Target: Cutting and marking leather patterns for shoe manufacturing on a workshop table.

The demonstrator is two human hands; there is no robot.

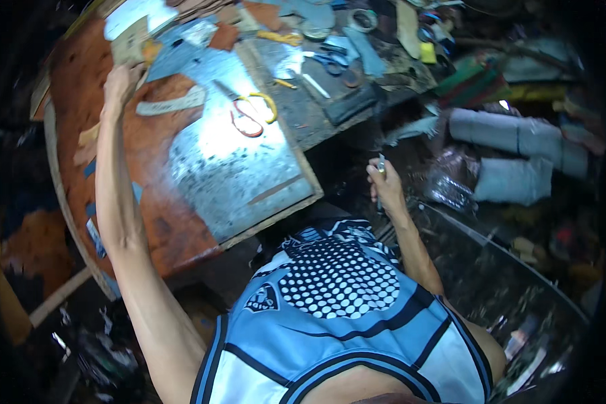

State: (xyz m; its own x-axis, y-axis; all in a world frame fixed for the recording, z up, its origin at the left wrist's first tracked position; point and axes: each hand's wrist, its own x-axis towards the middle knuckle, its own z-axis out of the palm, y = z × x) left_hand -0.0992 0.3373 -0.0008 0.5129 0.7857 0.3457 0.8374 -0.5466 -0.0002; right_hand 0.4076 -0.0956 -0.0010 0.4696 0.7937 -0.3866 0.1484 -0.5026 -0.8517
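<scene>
Dim, cluttered workshop; bench (304, 129) fills the upper left. Brown leather (163, 232) covers its left part, alongside a grey plate (249, 178) under glare. Blue scraps (172, 59) farther up. My left hand (122, 82) reaches the far left, fingers bent at the near end of an olive piece (130, 44); gripping or just pressing, can't tell. My right hand (387, 183) is off the bench, fingers closed round a slim tool (381, 163). Scissors (250, 134) lie on the plate, unheld. Progress, my judgement: small pieces lie loose already, but the leather's broad middle looks whole, so plenty seems left.
</scene>
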